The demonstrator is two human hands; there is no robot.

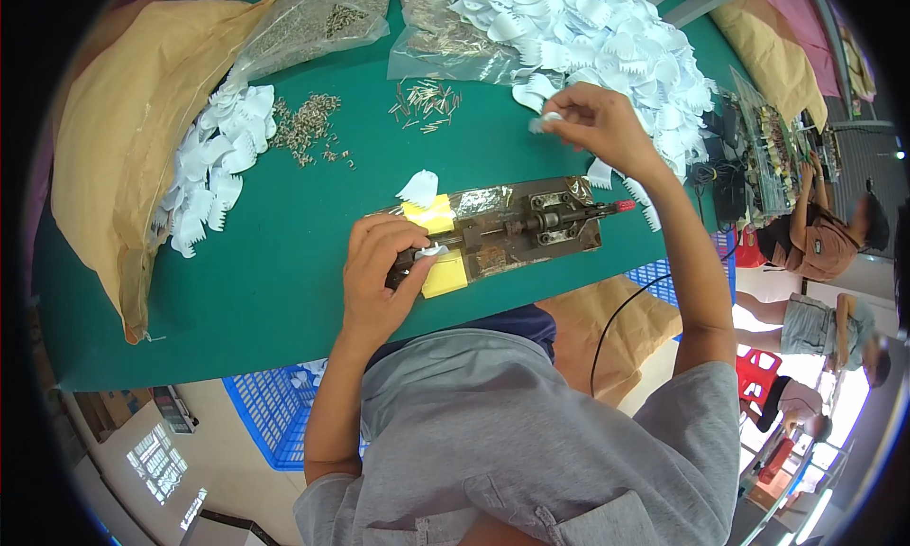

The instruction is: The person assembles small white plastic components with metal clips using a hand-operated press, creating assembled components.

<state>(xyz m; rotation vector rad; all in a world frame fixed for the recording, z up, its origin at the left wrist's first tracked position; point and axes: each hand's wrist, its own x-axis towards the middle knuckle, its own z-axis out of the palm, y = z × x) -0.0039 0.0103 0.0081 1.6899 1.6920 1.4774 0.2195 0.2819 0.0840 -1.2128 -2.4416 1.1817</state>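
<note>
My left hand (379, 269) is closed around a white plastic claw-clip half (431, 251) at the left end of a brown metal jig (493, 259). Yellow pads (444, 275) lie on the jig beside those fingers. A push clamp (559, 220) with a red-tipped handle (624, 206) is mounted at the jig's right end. Raised over the table by the big white heap, my right hand (607, 129) pinches another white claw-clip half (547, 120), slightly blurred. One loose toothed half (418, 188) rests just behind the jig.
A large heap of white clip halves (607, 34) fills the back right. Small springs (305, 127) and thin metal pins (428, 102) lie in piles farther back. At left, a brown sack (133, 119) spills white halves (210, 172). A blue basket (270, 418) stands below; people work at right.
</note>
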